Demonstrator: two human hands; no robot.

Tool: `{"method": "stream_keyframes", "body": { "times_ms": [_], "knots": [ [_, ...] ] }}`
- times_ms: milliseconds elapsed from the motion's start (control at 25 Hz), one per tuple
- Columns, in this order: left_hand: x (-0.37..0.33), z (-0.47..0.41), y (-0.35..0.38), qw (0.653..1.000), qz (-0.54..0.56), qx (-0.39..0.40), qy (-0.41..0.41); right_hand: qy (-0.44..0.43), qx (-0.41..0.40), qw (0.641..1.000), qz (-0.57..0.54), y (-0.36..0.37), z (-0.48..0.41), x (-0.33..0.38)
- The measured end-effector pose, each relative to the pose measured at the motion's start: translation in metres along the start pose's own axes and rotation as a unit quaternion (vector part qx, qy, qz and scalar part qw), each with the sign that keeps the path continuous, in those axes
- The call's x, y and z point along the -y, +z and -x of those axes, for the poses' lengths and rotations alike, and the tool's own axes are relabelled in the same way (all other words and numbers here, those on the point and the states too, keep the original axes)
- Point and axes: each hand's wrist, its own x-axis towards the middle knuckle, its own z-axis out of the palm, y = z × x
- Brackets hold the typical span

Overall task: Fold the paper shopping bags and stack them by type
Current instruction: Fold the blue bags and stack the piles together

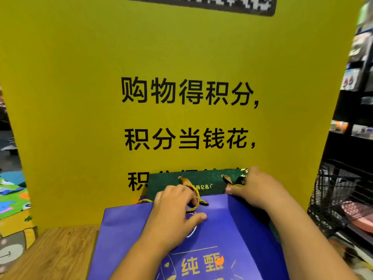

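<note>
The purple bag (125,239) lies flat at lower centre of the frame on the wooden table (56,253). The left hand (173,215) rests palm down on its upper part, fingers curled round the gold rope handle (198,199). The right hand (256,190) pinches the bag's top right corner, thumb pointing left. Just behind stands a green bag (167,184) against the yellow sign (80,98).

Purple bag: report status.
Left hand grips gold cord. Right hand at top corner of purple bag, grip unclear. Bag open, not folded. Green bag right behind.
</note>
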Motion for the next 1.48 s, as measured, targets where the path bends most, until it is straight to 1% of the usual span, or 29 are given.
{"method": "stream_keyframes", "body": {
  "times_ms": [40,80,160,200,240,320,360,400,520,600,680,760,800,840,880,920,960,1040,1120,1200,1240,1280,1320,1360,1400,1440,1480],
  "knots": [
    [-0.001,0.002,0.001,1.000,-0.008,0.001,-0.009,-0.004,0.016,0.999,-0.028,-0.004,0.003,-0.005],
    [-0.001,0.002,0.000,1.000,0.002,-0.005,-0.021,-0.005,0.039,0.995,-0.089,-0.010,0.007,-0.011],
    [0.000,0.002,0.000,0.999,0.028,-0.019,-0.029,0.018,0.091,0.973,-0.210,-0.021,0.020,-0.020],
    [0.000,0.002,0.002,0.999,0.030,-0.025,-0.027,0.027,0.113,0.969,-0.216,-0.022,0.027,-0.022],
    [0.001,0.003,0.004,0.999,0.027,-0.027,-0.024,0.027,0.119,0.977,-0.175,-0.018,0.031,-0.024],
    [0.002,0.004,0.007,0.999,0.028,-0.027,-0.030,0.010,0.101,0.994,-0.029,-0.004,0.034,-0.025],
    [0.001,0.005,0.007,0.998,0.034,-0.029,-0.037,0.004,0.089,0.996,0.011,0.003,0.035,-0.024],
    [0.001,0.007,0.008,0.998,0.038,-0.033,-0.045,0.007,0.085,0.996,0.013,0.007,0.035,-0.024],
    [-0.005,0.007,0.004,0.998,0.021,-0.023,-0.063,-0.004,0.106,0.993,-0.051,0.000,0.042,-0.029],
    [-0.008,0.007,0.001,0.998,0.001,-0.014,-0.068,-0.029,0.160,0.981,-0.105,-0.009,0.049,-0.037],
    [-0.012,0.008,-0.002,0.996,-0.016,-0.030,-0.083,-0.041,0.216,0.957,-0.192,-0.007,0.058,-0.049],
    [-0.017,0.012,-0.005,0.991,-0.069,-0.061,-0.101,-0.040,0.191,0.940,-0.278,0.002,0.065,-0.061],
    [-0.021,0.015,-0.007,0.987,-0.093,-0.079,-0.107,-0.041,0.175,0.918,-0.355,0.008,0.068,-0.067],
    [-0.025,0.017,-0.011,0.983,-0.103,-0.105,-0.112,-0.045,0.166,0.882,-0.439,0.011,0.072,-0.069],
    [-0.030,0.017,-0.016,0.979,-0.097,-0.131,-0.123,-0.061,0.164,0.842,-0.511,0.010,0.076,-0.068],
    [-0.036,0.018,-0.024,0.976,-0.077,-0.145,-0.142,-0.083,0.160,0.811,-0.556,0.005,0.082,-0.065],
    [-0.041,0.018,-0.035,0.974,-0.057,-0.153,-0.159,-0.103,0.151,0.790,-0.586,-0.003,0.087,-0.061],
    [-0.053,0.019,-0.061,0.968,-0.019,-0.171,-0.181,-0.133,0.112,0.762,-0.624,-0.023,0.094,-0.050],
    [-0.062,0.015,-0.089,0.969,-0.003,-0.187,-0.163,-0.148,0.060,0.720,-0.675,-0.040,0.095,-0.038],
    [-0.076,0.011,-0.112,0.977,-0.009,-0.166,-0.130,-0.162,-0.004,0.681,-0.714,-0.056,0.098,-0.024],
    [-0.083,0.008,-0.118,0.983,0.003,-0.143,-0.114,-0.183,-0.023,0.665,-0.724,-0.064,0.103,-0.018],
    [-0.092,0.005,-0.123,0.987,0.039,-0.121,-0.101,-0.206,-0.039,0.653,-0.728,-0.069,0.106,-0.010],
    [-0.099,0.003,-0.124,0.985,0.092,-0.109,-0.096,-0.231,-0.060,0.661,-0.712,-0.074,0.113,-0.003],
    [-0.104,0.001,-0.125,0.979,0.143,-0.110,-0.098,-0.254,-0.110,0.698,-0.660,-0.075,0.116,0.002],
    [-0.109,0.000,-0.125,0.970,0.180,-0.121,-0.109,-0.266,-0.150,0.743,-0.595,-0.074,0.114,0.006],
    [-0.112,-0.001,-0.124,0.963,0.204,-0.126,-0.125,-0.270,-0.163,0.799,-0.511,-0.072,0.114,0.009],
    [-0.114,0.000,-0.123,0.958,0.222,-0.121,-0.135,-0.257,-0.155,0.838,-0.455,-0.071,0.117,0.012]
  ]
}}
